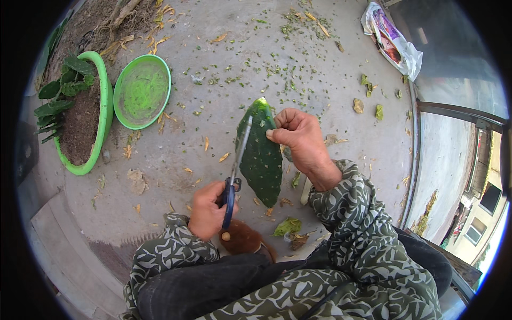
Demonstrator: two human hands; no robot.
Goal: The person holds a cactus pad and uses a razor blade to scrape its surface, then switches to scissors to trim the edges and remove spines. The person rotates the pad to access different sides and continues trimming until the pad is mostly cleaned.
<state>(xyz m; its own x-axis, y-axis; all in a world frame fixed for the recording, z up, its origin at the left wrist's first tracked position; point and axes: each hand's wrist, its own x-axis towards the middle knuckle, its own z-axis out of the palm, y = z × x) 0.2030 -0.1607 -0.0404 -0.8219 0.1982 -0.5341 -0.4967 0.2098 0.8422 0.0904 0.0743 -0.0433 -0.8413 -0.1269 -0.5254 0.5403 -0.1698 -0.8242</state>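
Note:
My right hand (301,141) pinches the right edge of a long green cactus pad (262,160) near its top, thumb on the face. The pad hangs upright, with a pale cut tip at the top and small pale spots over its surface. In my left hand (208,210) are scissors (236,172) with dark blue handles, their blades pointing up along the pad's left part. The blades look nearly closed; whether they touch the pad I cannot tell.
At left stand a green oval planter (105,100) with soil and cactus, and a round green basin (170,90). Small green bits (276,70) and dry leaves lie scattered on the concrete floor. A printed plastic bag (394,44) lies upper right, beside a metal-framed glass panel (452,56).

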